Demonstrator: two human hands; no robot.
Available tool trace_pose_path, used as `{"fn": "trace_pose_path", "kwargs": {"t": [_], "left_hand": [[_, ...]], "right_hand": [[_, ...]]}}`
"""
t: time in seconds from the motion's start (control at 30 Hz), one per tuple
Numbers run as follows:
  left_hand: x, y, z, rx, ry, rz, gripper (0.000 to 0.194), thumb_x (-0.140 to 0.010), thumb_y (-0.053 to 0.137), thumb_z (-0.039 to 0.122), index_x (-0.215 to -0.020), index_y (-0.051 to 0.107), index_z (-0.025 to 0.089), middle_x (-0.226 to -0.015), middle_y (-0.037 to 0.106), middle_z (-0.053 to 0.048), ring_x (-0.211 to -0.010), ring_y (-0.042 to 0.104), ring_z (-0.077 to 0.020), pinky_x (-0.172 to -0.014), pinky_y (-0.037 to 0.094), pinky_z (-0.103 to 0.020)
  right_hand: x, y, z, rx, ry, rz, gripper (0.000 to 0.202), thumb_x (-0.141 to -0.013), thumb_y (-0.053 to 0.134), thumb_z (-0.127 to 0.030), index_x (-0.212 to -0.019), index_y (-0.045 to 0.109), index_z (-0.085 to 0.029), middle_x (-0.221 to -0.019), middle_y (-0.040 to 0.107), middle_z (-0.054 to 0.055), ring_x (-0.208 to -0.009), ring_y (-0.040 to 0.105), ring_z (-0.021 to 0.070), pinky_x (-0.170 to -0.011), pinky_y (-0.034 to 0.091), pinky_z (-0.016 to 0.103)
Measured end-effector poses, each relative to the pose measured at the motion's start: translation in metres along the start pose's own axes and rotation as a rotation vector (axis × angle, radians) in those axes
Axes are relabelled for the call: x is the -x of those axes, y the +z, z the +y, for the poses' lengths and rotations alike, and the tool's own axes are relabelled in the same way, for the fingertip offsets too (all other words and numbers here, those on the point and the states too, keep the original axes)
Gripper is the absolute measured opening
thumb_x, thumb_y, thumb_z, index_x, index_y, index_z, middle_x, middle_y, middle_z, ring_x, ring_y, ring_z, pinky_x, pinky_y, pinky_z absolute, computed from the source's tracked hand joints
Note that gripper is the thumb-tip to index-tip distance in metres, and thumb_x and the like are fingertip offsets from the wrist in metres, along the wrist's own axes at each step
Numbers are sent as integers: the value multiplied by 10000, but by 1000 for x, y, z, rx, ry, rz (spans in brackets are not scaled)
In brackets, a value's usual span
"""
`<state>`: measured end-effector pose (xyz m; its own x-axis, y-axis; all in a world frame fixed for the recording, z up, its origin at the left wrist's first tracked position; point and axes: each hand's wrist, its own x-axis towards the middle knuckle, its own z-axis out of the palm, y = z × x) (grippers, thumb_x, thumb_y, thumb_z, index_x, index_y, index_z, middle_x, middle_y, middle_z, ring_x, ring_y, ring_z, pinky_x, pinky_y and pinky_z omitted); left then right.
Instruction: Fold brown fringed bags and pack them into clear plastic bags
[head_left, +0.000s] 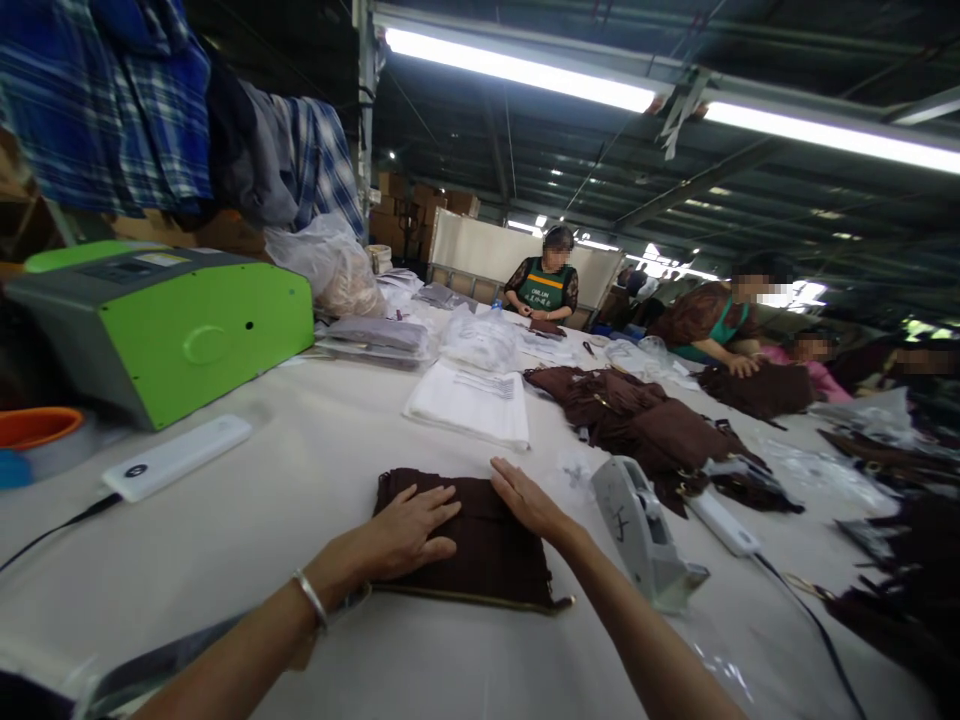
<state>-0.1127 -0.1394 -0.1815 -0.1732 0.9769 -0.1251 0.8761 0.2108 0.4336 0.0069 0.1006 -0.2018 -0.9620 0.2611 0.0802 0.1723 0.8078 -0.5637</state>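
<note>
A dark brown zippered bag lies flat on the pale table in front of me, its zipper edge toward me. My left hand rests on the bag's left part with the fingers spread. At the bag's top right edge lies my right hand, its fingers stretched out. Neither hand grips anything. A grey tape dispenser stands just right of my right forearm. Behind the bag is a stack of white plastic bags.
A green and grey machine and a white corded device are at left. Brown bags are heaped at right, near another white corded device. One co-worker stands at the far side, another handles brown fabric.
</note>
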Motion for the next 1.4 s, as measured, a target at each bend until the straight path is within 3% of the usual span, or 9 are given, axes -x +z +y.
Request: {"fn": "trace_pose_path", "kwargs": {"t": [0.13,0.37,0.5,0.63,0.77,1.0,1.13,1.27,1.4], "left_hand": [[6,13,5,-77,-24,18,748,-857,601,417,-1499,260,243,-1596,177,-99,-1472,148,-269,-1175,103,-561],[10,26,1,-82,12,127,698,-857,609,313,-1480,295,295,-1587,239,-71,-1463,193,-261,-1178,124,-559],[38,13,-29,46,-17,293,760,-843,630,369,-1498,255,279,-1590,240,-76,-1461,200,-263,-1188,174,-502],[67,4,-73,159,-202,428,621,-893,527,410,-1453,357,202,-1542,354,-99,-1420,312,-245,-1181,244,-432],[64,5,-94,192,-301,462,564,-947,383,421,-1437,377,142,-1530,368,-127,-1410,334,-247,-1186,233,-442],[49,11,-74,213,-120,363,490,-948,397,354,-1423,416,237,-1530,386,-18,-1398,354,-165,-1177,273,-341],[81,1,-65,237,-232,467,480,-939,402,376,-1385,457,208,-1465,479,-57,-1343,431,-205,-1154,310,-384],[124,1,-64,288,-397,414,409,-929,410,418,-1241,587,222,-1289,633,-49,-1174,578,-219,-1037,426,-343],[163,17,-63,270,-494,340,361,-894,468,395,-1178,615,228,-1187,663,-42,-1081,606,-218,-937,455,-315]], "right_hand": [[20,14,-2,48,-43,-93,605,-980,352,-536,-1448,409,-157,-1510,381,125,-1423,307,249,-1195,160,515],[56,22,-8,271,-133,-129,690,-973,336,-576,-1511,268,-150,-1575,235,102,-1465,185,233,-1217,141,476],[61,25,-2,347,-128,-112,740,-956,355,-602,-1510,262,-121,-1576,221,116,-1467,174,244,-1219,148,469],[60,26,0,348,-136,-113,724,-951,373,-600,-1511,268,-153,-1566,255,106,-1456,211,251,-1210,182,482],[57,28,-9,353,-127,-11,699,-965,359,-573,-1515,255,-155,-1567,260,95,-1460,200,245,-1213,167,494],[60,38,-26,346,-164,7,691,-937,456,-554,-1474,359,-131,-1522,361,136,-1418,315,276,-1178,266,507],[57,43,-64,289,-350,155,422,-958,505,-392,-1335,538,-204,-1365,569,104,-1286,489,243,-1120,351,467],[43,63,-109,240,-664,64,281,-936,573,-279,-1213,603,-245,-1216,654,66,-1155,545,221,-1016,408,416],[31,80,-118,370,-817,-24,139,-957,515,-176,-939,651,-192,-917,683,47,-899,572,189,-846,441,357]]}}
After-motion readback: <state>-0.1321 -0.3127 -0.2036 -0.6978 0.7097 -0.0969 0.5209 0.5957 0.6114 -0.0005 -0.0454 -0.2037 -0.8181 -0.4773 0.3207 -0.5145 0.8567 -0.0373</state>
